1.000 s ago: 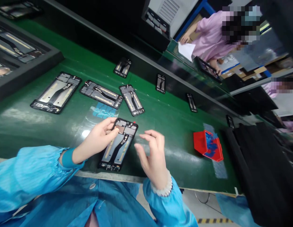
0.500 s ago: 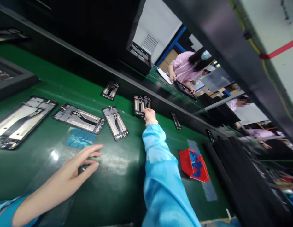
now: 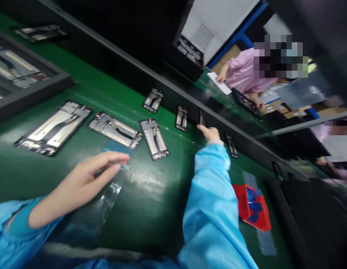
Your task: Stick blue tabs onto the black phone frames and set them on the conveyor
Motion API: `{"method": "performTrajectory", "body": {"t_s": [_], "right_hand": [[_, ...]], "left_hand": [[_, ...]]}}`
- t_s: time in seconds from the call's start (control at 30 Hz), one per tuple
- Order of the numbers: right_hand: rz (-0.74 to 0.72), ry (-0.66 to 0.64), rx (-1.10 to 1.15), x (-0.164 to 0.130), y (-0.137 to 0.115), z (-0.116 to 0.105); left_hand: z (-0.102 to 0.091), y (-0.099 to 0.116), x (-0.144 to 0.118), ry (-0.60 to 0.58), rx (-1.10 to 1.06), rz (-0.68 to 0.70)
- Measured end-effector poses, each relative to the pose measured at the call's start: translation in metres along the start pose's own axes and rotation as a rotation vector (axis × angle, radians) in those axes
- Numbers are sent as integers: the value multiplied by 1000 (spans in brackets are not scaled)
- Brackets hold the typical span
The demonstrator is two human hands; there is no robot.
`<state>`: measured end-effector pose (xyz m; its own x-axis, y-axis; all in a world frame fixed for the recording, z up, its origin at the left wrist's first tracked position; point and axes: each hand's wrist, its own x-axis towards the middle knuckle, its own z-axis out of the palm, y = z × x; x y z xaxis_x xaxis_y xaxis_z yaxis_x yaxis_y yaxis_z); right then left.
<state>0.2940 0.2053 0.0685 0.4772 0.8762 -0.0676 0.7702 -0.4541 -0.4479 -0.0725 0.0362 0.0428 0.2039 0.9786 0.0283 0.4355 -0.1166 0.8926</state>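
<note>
My right hand point(image 3: 209, 132) is stretched far across the green belt point(image 3: 151, 194), with its fingers loose and nothing in them. Its fingertip lies just below a small phone frame point(image 3: 201, 117) near the belt's far rail. Another phone frame point(image 3: 181, 118) lies just left of that one. My left hand point(image 3: 86, 175) rests flat with the fingers spread on a clear film sheet point(image 3: 106, 198) that carries blue stickers point(image 3: 117, 147). Three phone frames lie beyond the left hand: a large one point(image 3: 54, 127), a middle one point(image 3: 115, 130) and a third point(image 3: 154, 139).
More phone frames point(image 3: 152, 100) point(image 3: 232, 145) lie along the far rail. A red bin point(image 3: 253, 207) with blue pieces sits at the right, beside black cloth point(image 3: 316, 216). A black tray point(image 3: 27, 74) with parts is at the left. A person in pink point(image 3: 240, 71) works across the line.
The phone frame that lay under my hands a second ago was carried to the far rail by my right hand and let go. My left hand stayed on the film.
</note>
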Motion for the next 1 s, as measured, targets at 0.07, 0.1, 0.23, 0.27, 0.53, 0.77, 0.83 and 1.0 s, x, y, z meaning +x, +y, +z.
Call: {"method": "performTrajectory", "body": {"t_s": [0.07,0.1,0.23,0.27,0.53,0.77,0.83,1.0], "right_hand": [[12,-31,21,-57,23,-3],[-28,-41,45,-93,37,-2],[-166,-20,-33,-239,86,21],[-192,-11,-76,-267,93,30],[-504,144,-218,-300,56,44],[-844,-25,60,-272,-20,73],[-878,-58,64,-267,-38,87],[-969,24,-83,-258,-66,108]], "left_hand": [[-23,-4,8,29,30,-50],[-33,-10,12,29,66,-67],[-55,-43,19,-203,347,124],[-54,-50,20,-251,399,191],[-11,-49,25,-322,720,400],[-8,-48,16,-218,778,415],[-10,-49,16,-194,749,393],[-11,-47,20,-182,691,354]]}}
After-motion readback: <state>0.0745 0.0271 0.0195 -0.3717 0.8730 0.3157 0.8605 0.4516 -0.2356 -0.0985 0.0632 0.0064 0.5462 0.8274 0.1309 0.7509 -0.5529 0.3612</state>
